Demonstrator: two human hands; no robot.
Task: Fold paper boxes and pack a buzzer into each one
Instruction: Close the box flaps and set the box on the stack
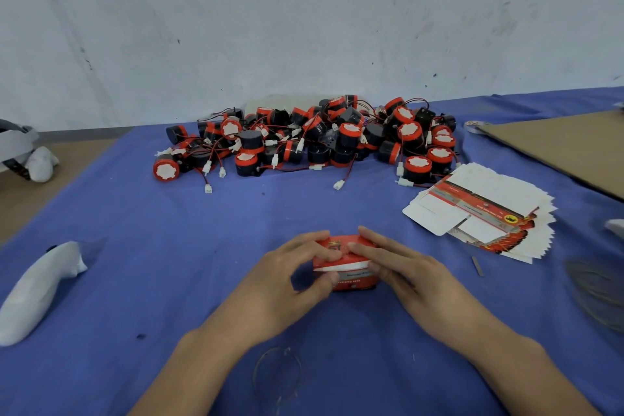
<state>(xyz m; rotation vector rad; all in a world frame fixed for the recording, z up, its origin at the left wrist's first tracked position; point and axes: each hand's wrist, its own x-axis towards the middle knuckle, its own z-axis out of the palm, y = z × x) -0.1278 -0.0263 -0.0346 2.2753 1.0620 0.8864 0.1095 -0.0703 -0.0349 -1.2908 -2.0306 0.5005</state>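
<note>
Left hand (287, 275), right hand (410, 268), pinching cardboard box (353, 279)

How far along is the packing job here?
Done: no finished boxes in view. In hand: left hand and right hand hold one folded red box, fingers on its top; contents hidden. Left: a big pile of buzzers behind and a stack of flat boxes to the right.

Two hands: the left hand (287, 277) and the right hand (405, 267). One folded red box (347, 267). One heap of buzzers (314, 135), several dozen, too tangled to count. One fanned stack of flat box blanks (486, 209), its sheets uncountable. One cardboard sheet (567, 149). One white wrapped bundle (37, 290). One thin loop (277, 375).
</note>
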